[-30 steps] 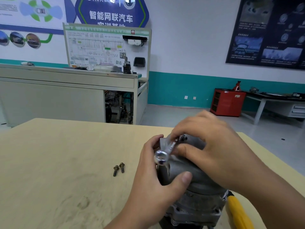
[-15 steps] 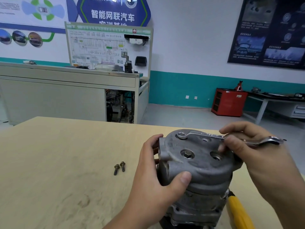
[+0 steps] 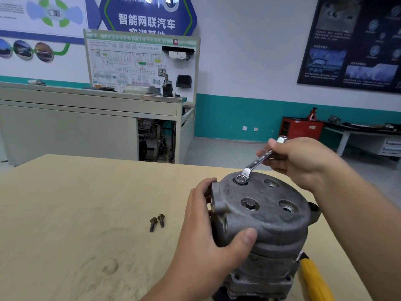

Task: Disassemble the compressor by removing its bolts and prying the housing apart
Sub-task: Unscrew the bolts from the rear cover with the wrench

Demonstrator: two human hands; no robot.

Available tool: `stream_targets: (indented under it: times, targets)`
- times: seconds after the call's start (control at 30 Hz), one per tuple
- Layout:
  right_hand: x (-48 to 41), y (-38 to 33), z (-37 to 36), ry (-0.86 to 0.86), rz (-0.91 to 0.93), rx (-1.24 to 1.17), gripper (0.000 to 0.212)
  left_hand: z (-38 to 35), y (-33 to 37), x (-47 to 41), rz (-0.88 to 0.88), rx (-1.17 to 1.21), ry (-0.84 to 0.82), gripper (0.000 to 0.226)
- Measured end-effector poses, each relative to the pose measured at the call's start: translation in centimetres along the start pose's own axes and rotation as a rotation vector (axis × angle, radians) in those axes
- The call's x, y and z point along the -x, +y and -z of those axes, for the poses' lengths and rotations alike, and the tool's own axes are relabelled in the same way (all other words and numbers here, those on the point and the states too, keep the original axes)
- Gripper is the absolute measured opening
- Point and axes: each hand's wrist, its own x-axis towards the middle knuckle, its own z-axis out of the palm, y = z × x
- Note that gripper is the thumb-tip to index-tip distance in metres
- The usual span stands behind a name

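Head view: compressor [image 3: 262, 222] upright on table [image 3: 86, 203] — left hand [image 3: 208, 242] curls round its cap edge, right hand [image 3: 303, 164] pinches wrench [image 3: 256, 161], ring end on a far-left bolt [image 3: 240, 178]; two bolts [image 3: 157, 221] out. Looks heavy, rigid cast metal — brace low on the body

Shot from a single wide-angle camera worn on the head, facing forward and tilted down over a pale wooden tabletop [image 3: 76, 213]. Close range: grey cast-metal compressor [image 3: 271, 224] low at five o'clock, left hand [image 3: 208, 242] and right hand [image 3: 303, 164] in frame from six and four o'clock. Far back at twelve o'clock, white wall with teal band [image 3: 249, 83]. Sole view.
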Motion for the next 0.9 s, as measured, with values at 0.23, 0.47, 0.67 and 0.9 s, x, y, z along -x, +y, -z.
stream_targets:
  times: [0.23,0.47,0.67,0.9]
  targets:
    - [-0.6,-1.6,-3.9,-0.158,0.038,0.203,0.016,-0.1,0.2,0.1,-0.030,-0.105,0.064,0.072]
    - [2.6,-1.3,-5.1,-0.336,0.221,0.460,0.010,-0.3,0.6,0.0,-0.040,-0.107,0.050,0.077]
    - [5.0,-0.8,-5.2,-0.314,0.377,0.582,0.015,-0.4,0.4,-0.2,-0.054,-0.109,0.064,0.083]
    - [8.1,-0.2,-4.2,-0.147,0.777,0.846,0.014,-0.2,0.4,-0.2,-0.048,-0.089,0.079,0.075]
